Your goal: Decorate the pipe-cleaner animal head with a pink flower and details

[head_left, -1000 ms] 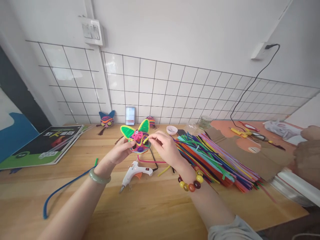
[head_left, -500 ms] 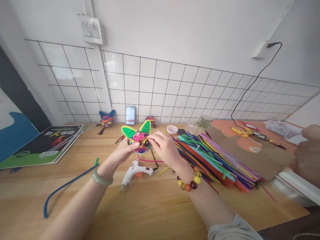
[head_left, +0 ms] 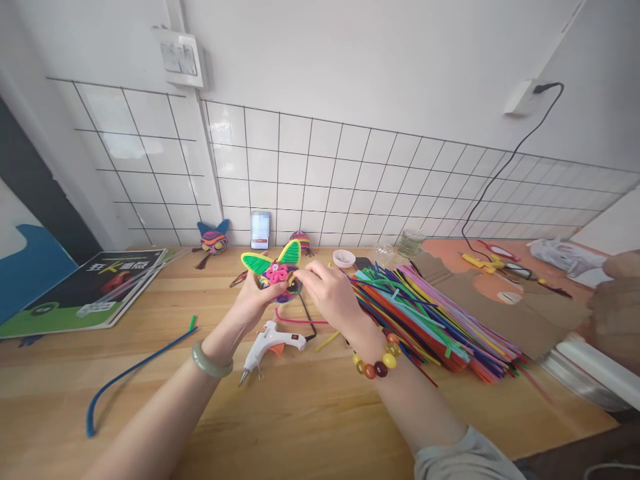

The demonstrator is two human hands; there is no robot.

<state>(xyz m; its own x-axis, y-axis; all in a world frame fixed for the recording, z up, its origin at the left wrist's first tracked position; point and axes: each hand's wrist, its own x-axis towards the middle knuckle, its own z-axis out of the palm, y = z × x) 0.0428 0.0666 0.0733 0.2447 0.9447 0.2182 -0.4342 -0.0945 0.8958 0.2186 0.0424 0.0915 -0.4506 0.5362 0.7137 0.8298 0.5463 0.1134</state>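
My left hand [head_left: 250, 300] is closed around a colourful pipe-cleaner animal head [head_left: 289, 256] with green, yellow-edged ears, its thumb lying across the front. A pink flower [head_left: 277, 273] with a pale centre sits between the ears, and a dark shiny eye shows at the right side. At that side, my right hand [head_left: 333, 293] pinches with thumb and forefinger close to the eye; what is between the fingertips is hidden. Below the hands a white glue gun [head_left: 273, 343] lies on the wooden table [head_left: 280, 433], nozzle pointing toward the front left.
Many pipe cleaners [head_left: 425, 320] are heaped at right. A blue pipe cleaner [head_left: 120, 377] and a book [head_left: 115, 287] lie left. Along the wall stand a blue-eared figure [head_left: 213, 241], a phone [head_left: 261, 231] and a pink bowl [head_left: 344, 259]. Another person's arm [head_left: 617, 293] enters at far right.
My left hand and the animal head have shifted and turned slightly, with the thumb reaching further across the front toward the eye. My right hand stays beside the eye, still pinching.
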